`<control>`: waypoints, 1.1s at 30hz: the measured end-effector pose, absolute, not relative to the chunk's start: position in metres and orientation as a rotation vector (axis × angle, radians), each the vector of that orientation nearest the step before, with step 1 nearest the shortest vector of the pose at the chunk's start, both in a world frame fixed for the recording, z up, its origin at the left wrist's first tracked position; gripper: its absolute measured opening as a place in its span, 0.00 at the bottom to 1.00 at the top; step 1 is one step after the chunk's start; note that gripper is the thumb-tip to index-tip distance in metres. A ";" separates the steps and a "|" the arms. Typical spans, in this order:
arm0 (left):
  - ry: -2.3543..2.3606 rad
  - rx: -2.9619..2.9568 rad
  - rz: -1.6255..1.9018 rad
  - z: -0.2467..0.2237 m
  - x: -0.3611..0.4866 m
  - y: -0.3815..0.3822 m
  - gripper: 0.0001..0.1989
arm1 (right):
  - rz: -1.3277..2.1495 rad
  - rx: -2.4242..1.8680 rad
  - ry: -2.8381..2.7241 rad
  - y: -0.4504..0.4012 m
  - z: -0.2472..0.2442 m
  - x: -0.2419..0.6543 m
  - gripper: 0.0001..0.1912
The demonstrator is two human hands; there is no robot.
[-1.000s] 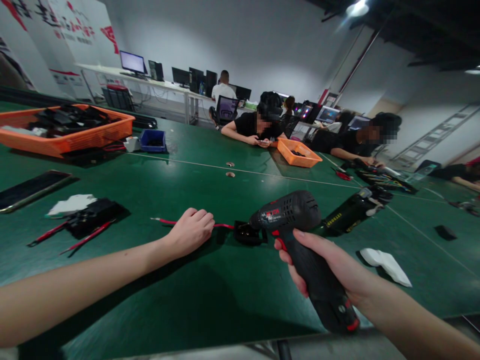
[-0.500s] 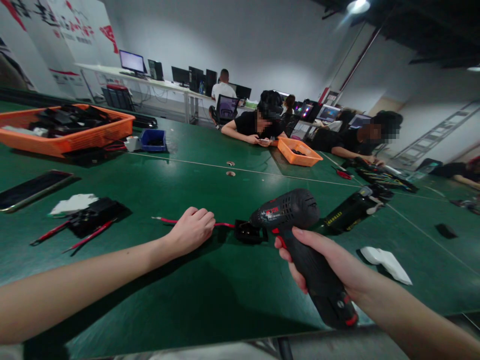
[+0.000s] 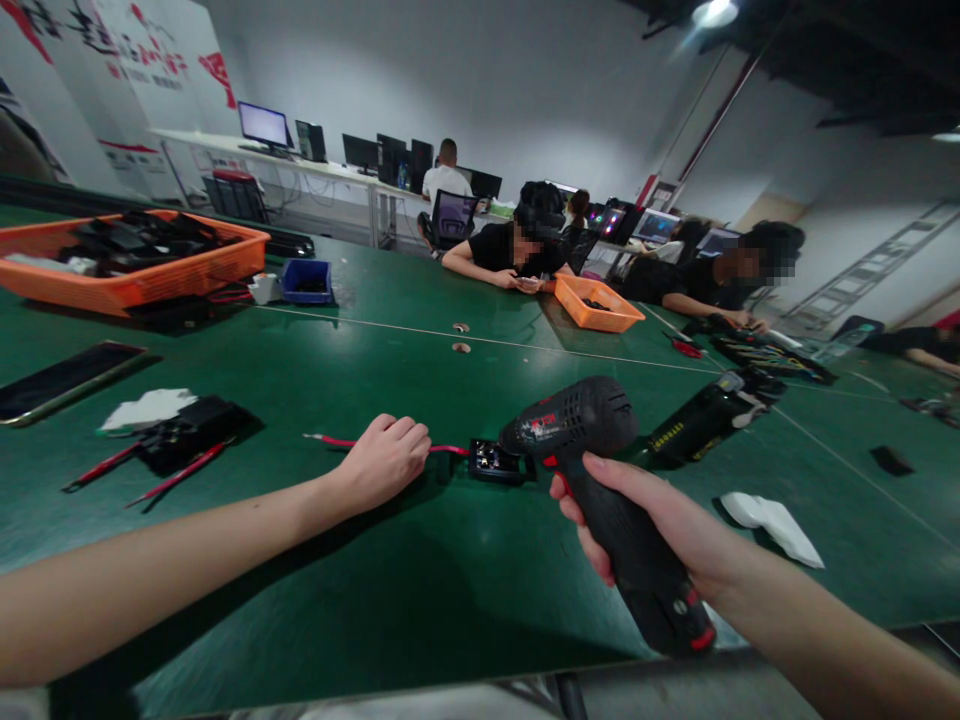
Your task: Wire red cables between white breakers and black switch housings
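Observation:
My left hand (image 3: 388, 460) is closed round a red cable (image 3: 448, 449), whose bare end sticks out to the left. That cable runs into a small black housing (image 3: 493, 461) lying on the green table, its inside lit up and showing metal parts. In my right hand (image 3: 637, 510) is a black cordless drill (image 3: 574, 420) with red trim, gripped by the handle with a finger at the red trigger. The drill's nose points left and reaches the housing's right part. Its tip is hidden, so contact cannot be made out.
Left of me lie a black part with red cables (image 3: 187, 435) and a phone (image 3: 67, 380). Behind them stand an orange basket (image 3: 150, 280) and a blue bin (image 3: 306, 282). A black-green tool (image 3: 686, 425) and a white piece (image 3: 776, 527) lie right. Co-workers sit across the table.
The inside of the black housing is now brightly lit, where it was dark before. Both hands and the drill have stayed practically in place.

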State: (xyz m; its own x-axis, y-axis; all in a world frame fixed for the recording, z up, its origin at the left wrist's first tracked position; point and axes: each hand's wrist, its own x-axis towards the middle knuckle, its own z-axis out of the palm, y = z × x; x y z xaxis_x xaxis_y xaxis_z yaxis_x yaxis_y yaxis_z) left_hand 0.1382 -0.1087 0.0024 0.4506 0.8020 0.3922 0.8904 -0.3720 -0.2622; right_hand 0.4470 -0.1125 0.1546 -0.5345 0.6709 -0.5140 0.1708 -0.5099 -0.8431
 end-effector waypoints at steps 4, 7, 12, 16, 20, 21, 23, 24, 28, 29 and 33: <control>-1.432 -2.277 -0.270 0.003 0.139 -0.109 0.08 | 2.099 -1.311 -1.320 -0.113 0.156 0.446 0.21; -1.433 -2.283 -0.269 0.004 0.139 -0.109 0.07 | 2.102 -1.315 -1.313 -0.113 0.156 0.446 0.21; -1.437 -2.289 -0.258 0.004 0.138 -0.109 0.08 | 2.118 -1.312 -1.303 -0.112 0.156 0.447 0.20; -1.431 -2.287 -0.242 0.004 0.139 -0.109 0.08 | 2.111 -1.321 -1.318 -0.112 0.156 0.447 0.21; -1.428 -2.285 -0.249 0.003 0.139 -0.109 0.09 | 2.101 -1.319 -1.323 -0.112 0.156 0.447 0.21; -1.429 -2.283 -0.250 0.003 0.139 -0.109 0.09 | 2.105 -1.320 -1.318 -0.112 0.156 0.447 0.21; -1.429 -2.283 -0.248 0.002 0.139 -0.109 0.08 | 2.113 -1.323 -1.312 -0.112 0.156 0.447 0.21; -1.429 -2.282 -0.248 0.002 0.138 -0.109 0.08 | 2.116 -1.324 -1.312 -0.111 0.155 0.447 0.21; -1.422 -2.285 -0.254 0.002 0.138 -0.110 0.08 | 2.109 -1.321 -1.309 -0.111 0.155 0.447 0.21; -1.421 -2.286 -0.255 0.003 0.138 -0.110 0.08 | 2.109 -1.323 -1.306 -0.112 0.155 0.447 0.21; -1.426 -2.288 -0.259 0.004 0.138 -0.110 0.08 | 2.107 -1.324 -1.283 -0.112 0.156 0.446 0.21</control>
State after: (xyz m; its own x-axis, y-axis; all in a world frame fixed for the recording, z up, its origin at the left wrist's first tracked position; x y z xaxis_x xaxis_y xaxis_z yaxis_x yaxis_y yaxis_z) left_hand 0.1380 -0.1096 0.0035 0.4537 0.8083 0.3754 0.8887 -0.3786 -0.2587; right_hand 0.4459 -0.1122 0.1558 -0.5078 0.6732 -0.5375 0.1688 -0.5341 -0.8284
